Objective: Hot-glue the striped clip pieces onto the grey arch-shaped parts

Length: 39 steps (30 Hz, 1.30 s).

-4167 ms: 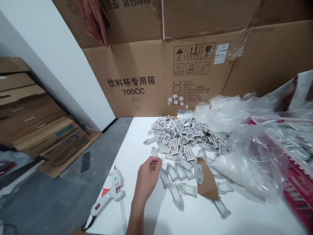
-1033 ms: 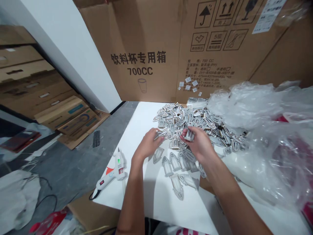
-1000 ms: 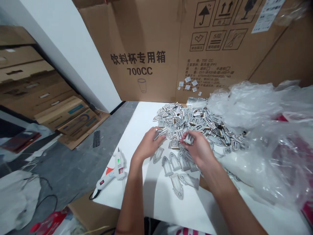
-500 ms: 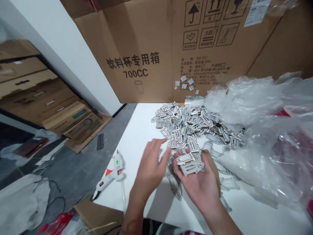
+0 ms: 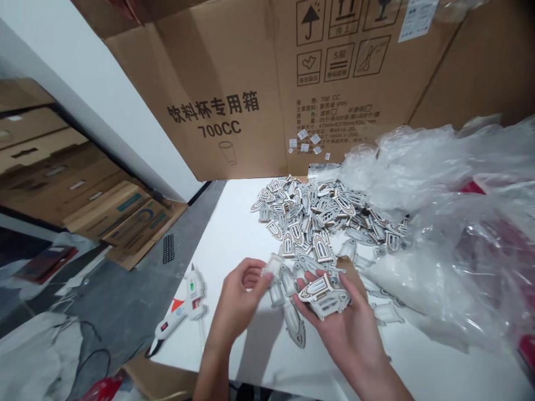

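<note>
holding arched pieces, hands above table

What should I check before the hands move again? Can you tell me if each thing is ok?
1. Right hand supports the window-shaped pieces: ok, they rest in its curled fingers.
2. Left hand has a firm grip on the pale piece: cannot tell; the thumb is at its edge.
3. Glue gun apart from both hands: ok, it lies left of them.
4. Glue gun's tip cool: cannot tell.
5. Big heap tidy: not ok, it's jumbled.
</note>
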{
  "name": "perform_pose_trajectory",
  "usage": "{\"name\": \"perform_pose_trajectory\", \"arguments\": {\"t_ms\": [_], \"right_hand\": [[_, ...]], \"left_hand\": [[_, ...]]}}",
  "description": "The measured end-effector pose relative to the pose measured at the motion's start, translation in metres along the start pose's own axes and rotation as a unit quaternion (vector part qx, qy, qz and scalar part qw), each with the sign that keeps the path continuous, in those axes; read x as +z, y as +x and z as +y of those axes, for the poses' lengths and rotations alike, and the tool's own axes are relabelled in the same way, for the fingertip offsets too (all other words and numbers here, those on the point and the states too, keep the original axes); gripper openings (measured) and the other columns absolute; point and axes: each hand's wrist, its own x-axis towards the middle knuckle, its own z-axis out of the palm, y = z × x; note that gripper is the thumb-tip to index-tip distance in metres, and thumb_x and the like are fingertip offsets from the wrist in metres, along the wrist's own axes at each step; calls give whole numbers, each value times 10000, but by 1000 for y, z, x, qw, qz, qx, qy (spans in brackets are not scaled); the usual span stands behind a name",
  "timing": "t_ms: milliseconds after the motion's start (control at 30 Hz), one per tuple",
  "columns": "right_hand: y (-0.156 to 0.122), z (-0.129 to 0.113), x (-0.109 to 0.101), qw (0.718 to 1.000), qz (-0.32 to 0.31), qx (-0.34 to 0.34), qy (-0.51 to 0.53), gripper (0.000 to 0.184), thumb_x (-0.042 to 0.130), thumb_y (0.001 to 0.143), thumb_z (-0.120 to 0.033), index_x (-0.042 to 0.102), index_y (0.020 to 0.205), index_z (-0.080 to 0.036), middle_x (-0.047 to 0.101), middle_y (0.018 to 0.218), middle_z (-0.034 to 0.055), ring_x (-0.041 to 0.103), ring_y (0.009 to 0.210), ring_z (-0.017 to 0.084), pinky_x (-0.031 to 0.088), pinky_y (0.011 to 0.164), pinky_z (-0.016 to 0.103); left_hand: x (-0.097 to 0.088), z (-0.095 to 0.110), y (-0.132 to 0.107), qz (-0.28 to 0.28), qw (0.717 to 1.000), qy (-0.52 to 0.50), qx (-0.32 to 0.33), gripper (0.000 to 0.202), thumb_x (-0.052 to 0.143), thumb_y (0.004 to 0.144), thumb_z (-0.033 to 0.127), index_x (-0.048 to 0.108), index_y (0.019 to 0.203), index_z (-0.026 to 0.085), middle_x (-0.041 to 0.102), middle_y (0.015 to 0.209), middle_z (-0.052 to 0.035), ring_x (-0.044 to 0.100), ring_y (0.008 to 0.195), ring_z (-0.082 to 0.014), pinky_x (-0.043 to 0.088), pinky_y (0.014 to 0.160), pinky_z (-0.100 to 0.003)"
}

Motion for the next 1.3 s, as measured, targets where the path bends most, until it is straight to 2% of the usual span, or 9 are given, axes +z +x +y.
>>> {"name": "perform_pose_trajectory", "arguments": {"t_ms": [67,200,400,567,667,800,1033,1167,1300], "right_hand": [[2,4,2,1000,10,18,13,250,679,979,-412,771,1079,-202,830,1095,118,779,1042,310,635,909,546],[3,5,7,996,3,63,61,275,625,997,-406,784,1069,-193,838,995,87,782,850,242,649,869,466],[-6,-5,7,997,-4,49,66,305,600,987,-437,804,1053,-220,843,1127,86,760,1177,326,614,978,562],[-7,-13,5,995,9,62,83,323,576,1005,-430,811,1049,-214,850,1092,93,787,1110,302,617,987,556],[-4,-20,0,993,8,68,97,311,589,995,-423,813,1053,-215,849,1104,93,789,1110,297,614,1001,550],[-1,-26,-4,996,-7,46,78,319,584,985,-436,810,1102,-243,846,1126,82,782,1132,296,600,1026,583],[-7,-35,4,992,29,51,109,339,576,998,-435,794,1163,-235,831,1154,107,776,1136,316,639,964,541],[-11,-44,3,994,33,13,100,338,546,1015,-413,781,1192,-247,818,1183,118,760,1172,336,643,957,561],[-11,-49,-1,992,55,10,110,361,539,1017,-400,758,1255,-241,813,1189,112,735,1221,352,652,946,571]], "left_hand": [[11,22,-15,-66,994,-87,22,212,755,876,385,703,1033,253,748,911,-24,696,814,-196,592,781,-341],[29,53,-21,-118,986,-61,104,130,792,851,304,758,976,296,773,1105,-28,701,996,-230,582,912,-387],[44,34,48,49,993,81,74,239,737,908,436,720,1038,235,760,1007,-46,683,838,-216,557,843,-403],[53,18,75,95,987,112,58,231,795,814,333,717,1002,225,748,876,-19,684,781,-200,552,812,-361],[39,11,75,127,984,117,46,189,755,849,378,713,970,239,750,841,-5,690,745,-187,558,770,-330],[9,-11,74,170,970,167,44,123,724,849,332,697,934,248,729,892,-32,674,856,-245,539,870,-408],[3,-12,70,61,962,202,171,210,666,933,275,698,1140,258,670,1208,-82,606,1184,-293,481,1075,-451],[17,3,78,-77,950,195,232,225,712,915,222,719,1135,272,705,1155,-37,640,1113,-244,524,1010,-383],[22,5,90,-103,947,201,230,239,752,843,158,728,1061,253,698,1137,-52,621,1148,-276,509,1025,-429]]}}
